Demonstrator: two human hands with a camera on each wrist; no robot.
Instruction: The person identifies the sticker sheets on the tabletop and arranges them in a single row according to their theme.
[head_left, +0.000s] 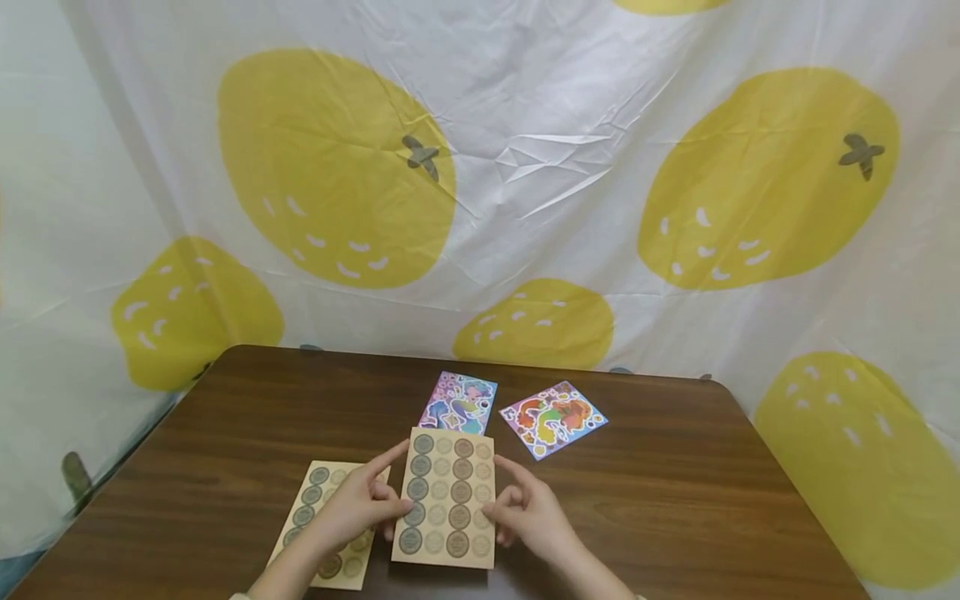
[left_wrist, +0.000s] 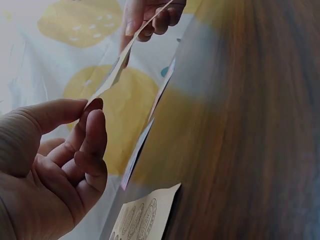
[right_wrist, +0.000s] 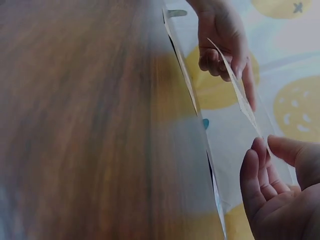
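Tan sheet (head_left: 448, 500) up off table (head_left: 675, 483), right between my hands, long axis pointing away from me. Left hand (head_left: 362, 505) pinches left edge, right hand (head_left: 534, 512) pinches right, thumbs in front; neither nearer.

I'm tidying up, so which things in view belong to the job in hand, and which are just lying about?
Job in hand:
Tan rectangular paper sheet of round prints, held by left hand and right hand

Apparently lying about:
Second tan rectangular paper sheet
Purple-blue rectangular sticker sheet
Red-orange rectangular sticker sheet
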